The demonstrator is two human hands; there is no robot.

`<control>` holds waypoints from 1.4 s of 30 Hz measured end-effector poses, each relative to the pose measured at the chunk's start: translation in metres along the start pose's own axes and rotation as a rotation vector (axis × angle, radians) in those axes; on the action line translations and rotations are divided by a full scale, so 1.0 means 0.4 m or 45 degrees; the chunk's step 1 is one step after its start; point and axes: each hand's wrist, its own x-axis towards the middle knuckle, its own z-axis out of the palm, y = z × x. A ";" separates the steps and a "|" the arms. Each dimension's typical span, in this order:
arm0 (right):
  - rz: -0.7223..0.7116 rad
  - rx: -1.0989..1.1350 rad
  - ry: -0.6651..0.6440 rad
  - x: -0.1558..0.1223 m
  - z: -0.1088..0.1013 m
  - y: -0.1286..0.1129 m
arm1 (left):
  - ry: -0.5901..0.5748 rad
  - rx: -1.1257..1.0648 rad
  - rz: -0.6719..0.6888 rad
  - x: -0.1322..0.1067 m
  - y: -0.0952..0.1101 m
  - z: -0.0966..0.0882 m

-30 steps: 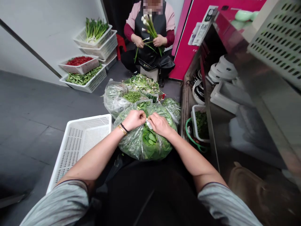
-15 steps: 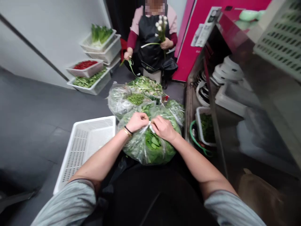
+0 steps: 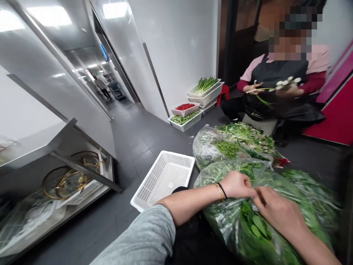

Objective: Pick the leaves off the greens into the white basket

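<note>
A large clear plastic bag (image 3: 228, 217) full of green leafy vegetables (image 3: 256, 224) lies in front of me, over my lap. My left hand (image 3: 237, 186), with a black band and a gold bracelet at the wrist, pinches the gathered plastic at the top of the bag. Right beside it, fingertips nearly touching, my right hand (image 3: 278, 206) is closed on the same gathered part. Leaves show through an opening below my fingers. The exact bit of plastic in each pinch is hidden by the fingers.
A white perforated basket (image 3: 162, 180) stands on the floor to the left. Beyond the bag lie a bag of thin green stems (image 3: 227, 148) and a heap of trimmings (image 3: 253, 136). A co-worker (image 3: 284, 84) sits opposite, holding white-bulbed stalks. Stacked vegetable baskets (image 3: 205, 97) stand by the wall.
My view has swung left, so the bag and hands appear further right, and a corridor and a steel shelf have come into view. Both hands stay at the bag's gathered top.
</note>
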 end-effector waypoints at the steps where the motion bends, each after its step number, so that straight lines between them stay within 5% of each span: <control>1: -0.002 0.026 -0.012 -0.005 0.004 0.004 | -0.013 0.019 -0.001 -0.003 0.002 0.000; 8: -0.008 0.135 -0.082 -0.029 0.042 0.024 | -0.109 0.286 0.074 0.016 -0.008 -0.010; 13: 0.094 0.083 -0.172 -0.010 0.009 0.014 | -0.061 0.473 0.171 0.023 0.005 0.004; 17: 0.317 0.261 -0.327 0.021 -0.021 0.019 | -0.002 0.048 0.204 0.043 -0.003 -0.003; 21: 0.478 0.314 -0.469 0.030 -0.037 0.020 | -0.134 -0.344 0.045 0.068 -0.022 -0.019; 33: 0.648 0.119 -0.775 0.076 -0.081 -0.009 | 0.044 -0.458 0.269 0.049 -0.043 -0.005; 36: 0.664 0.203 -0.758 0.073 -0.081 -0.004 | 0.059 -0.418 0.354 0.039 -0.046 -0.001; 42: 0.935 0.773 -0.459 0.058 -0.075 0.012 | 0.045 -0.380 0.485 0.025 -0.041 0.013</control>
